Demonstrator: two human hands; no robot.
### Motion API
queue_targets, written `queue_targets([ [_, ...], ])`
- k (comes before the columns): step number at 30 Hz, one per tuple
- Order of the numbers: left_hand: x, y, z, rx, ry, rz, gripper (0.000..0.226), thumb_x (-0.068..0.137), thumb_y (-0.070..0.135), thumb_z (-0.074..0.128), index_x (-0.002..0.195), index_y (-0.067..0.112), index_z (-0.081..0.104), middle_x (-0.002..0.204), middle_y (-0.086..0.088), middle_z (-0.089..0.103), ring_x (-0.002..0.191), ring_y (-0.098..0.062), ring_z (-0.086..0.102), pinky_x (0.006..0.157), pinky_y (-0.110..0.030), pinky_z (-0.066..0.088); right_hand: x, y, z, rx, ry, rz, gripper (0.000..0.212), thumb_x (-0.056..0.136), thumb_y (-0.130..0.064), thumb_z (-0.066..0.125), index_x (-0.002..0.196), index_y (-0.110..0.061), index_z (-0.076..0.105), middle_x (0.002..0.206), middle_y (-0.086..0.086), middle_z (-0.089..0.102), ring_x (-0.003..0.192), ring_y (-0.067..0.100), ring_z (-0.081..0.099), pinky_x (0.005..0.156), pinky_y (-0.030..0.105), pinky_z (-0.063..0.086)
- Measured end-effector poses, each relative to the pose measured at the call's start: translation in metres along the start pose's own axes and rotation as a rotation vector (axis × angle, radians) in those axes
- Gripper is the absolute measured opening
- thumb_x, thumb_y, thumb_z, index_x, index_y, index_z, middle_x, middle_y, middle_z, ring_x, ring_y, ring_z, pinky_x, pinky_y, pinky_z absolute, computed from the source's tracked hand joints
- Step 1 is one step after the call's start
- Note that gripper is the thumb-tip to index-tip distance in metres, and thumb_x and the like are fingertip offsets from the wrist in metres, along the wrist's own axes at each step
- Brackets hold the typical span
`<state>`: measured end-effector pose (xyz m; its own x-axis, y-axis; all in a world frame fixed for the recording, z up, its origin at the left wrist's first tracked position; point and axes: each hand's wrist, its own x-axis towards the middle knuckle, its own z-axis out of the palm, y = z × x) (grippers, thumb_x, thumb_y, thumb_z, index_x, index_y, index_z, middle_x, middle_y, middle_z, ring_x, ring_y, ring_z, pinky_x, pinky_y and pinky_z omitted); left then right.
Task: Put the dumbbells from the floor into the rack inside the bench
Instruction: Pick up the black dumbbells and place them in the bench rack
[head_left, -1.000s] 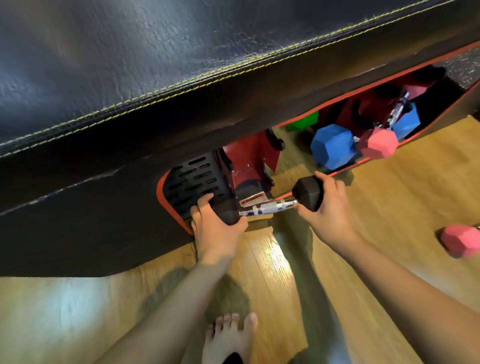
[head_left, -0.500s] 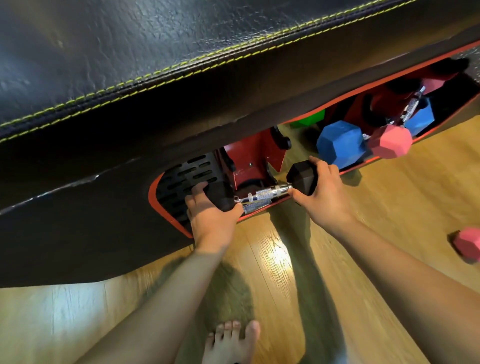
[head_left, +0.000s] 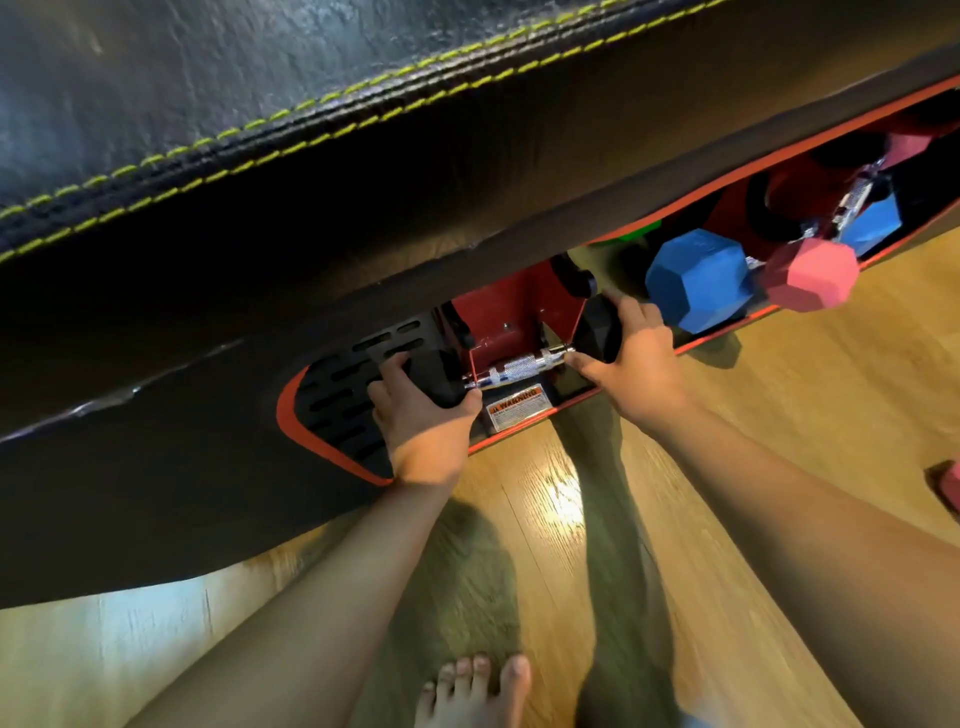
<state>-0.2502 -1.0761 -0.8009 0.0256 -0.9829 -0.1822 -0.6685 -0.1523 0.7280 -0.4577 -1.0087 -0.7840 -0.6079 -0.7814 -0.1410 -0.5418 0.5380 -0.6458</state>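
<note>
From the head camera, we held one black dumbbell (head_left: 511, 368) with both hands. Our left hand (head_left: 423, 423) was curled round its left black end, with the fingers on top and the thumb by the silver bar. Our right hand (head_left: 636, 366) was curled round the right black end in the same way. Both hands gripped tight, and no fingers were straight.

The silver bar lay across the red rack (head_left: 511, 312) inside the bench (head_left: 260, 156), just above a white warning sticker (head_left: 519, 408). We could not tell if the bar was resting on the rack.

The black bench top hung over our hands, so there was little room above them. The orange edge (head_left: 524, 434) of the opening ran just below our hands. A black panel with slots (head_left: 337, 395) was close to our left hand.

To the right in the rack sat a blue dumbbell (head_left: 698, 280) and a pink dumbbell (head_left: 810, 275), side by side. The blue one was near our right hand.

The wood floor (head_left: 779, 415) was open behind our arms. Another pink dumbbell (head_left: 950, 486) lay on it at the far right edge. Our bare foot (head_left: 475, 691) stood on the floor, well apart from the bench.
</note>
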Motion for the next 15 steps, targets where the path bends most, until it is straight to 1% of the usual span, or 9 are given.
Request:
queue_targets([
  [4,0.002,-0.001,0.004,0.029,-0.008,0.019,0.093,0.069,0.038,0.086,0.144,0.02,0.033,0.139,-0.012,0.037,0.13,-0.036,0.044,0.102,-0.047,0.045,0.011,-0.005,0.005,-0.053,-0.057,0.031,0.08,0.085,-0.034,0.072,0.15,-0.025,0.027,0.142,0.011,0.033,0.13,0.037,0.036,0.108,0.049,0.037],
  [6,0.001,0.004,0.004,0.094,-0.032,0.021,0.104,0.065,0.042,0.088,0.148,0.021,0.028,0.141,-0.013,0.034,0.131,-0.036,0.041,0.101,-0.047,0.044,0.015,-0.009,0.006,-0.101,-0.089,0.042,0.086,0.083,-0.036,0.074,0.151,-0.025,0.022,0.145,0.012,0.029,0.13,0.04,0.034,0.108,0.051,0.035],
  [8,-0.003,0.006,0.004,0.168,-0.048,0.023,0.109,0.062,0.045,0.089,0.148,0.025,0.025,0.14,-0.012,0.031,0.131,-0.035,0.04,0.099,-0.046,0.046,0.014,-0.012,0.009,-0.172,-0.121,0.068,0.099,0.078,-0.039,0.079,0.152,-0.029,0.014,0.147,0.011,0.022,0.131,0.042,0.029,0.108,0.052,0.033],
  [11,-0.007,0.008,0.004,0.219,-0.048,0.022,0.107,0.064,0.042,0.089,0.148,0.026,0.025,0.14,-0.012,0.032,0.13,-0.035,0.041,0.093,-0.044,0.049,0.011,-0.014,0.016,-0.245,-0.124,0.106,0.11,0.075,-0.039,0.082,0.152,-0.032,0.004,0.152,0.012,0.012,0.132,0.045,0.026,0.107,0.053,0.033],
  [15,0.001,0.009,0.004,0.242,-0.054,0.017,0.104,0.066,0.044,0.087,0.147,0.024,0.027,0.14,-0.013,0.034,0.129,-0.036,0.042,0.09,-0.044,0.049,0.016,-0.016,0.021,-0.282,-0.13,0.132,0.108,0.075,-0.034,0.082,0.151,-0.032,0.005,0.155,0.011,0.007,0.135,0.046,0.023,0.109,0.054,0.032],
])
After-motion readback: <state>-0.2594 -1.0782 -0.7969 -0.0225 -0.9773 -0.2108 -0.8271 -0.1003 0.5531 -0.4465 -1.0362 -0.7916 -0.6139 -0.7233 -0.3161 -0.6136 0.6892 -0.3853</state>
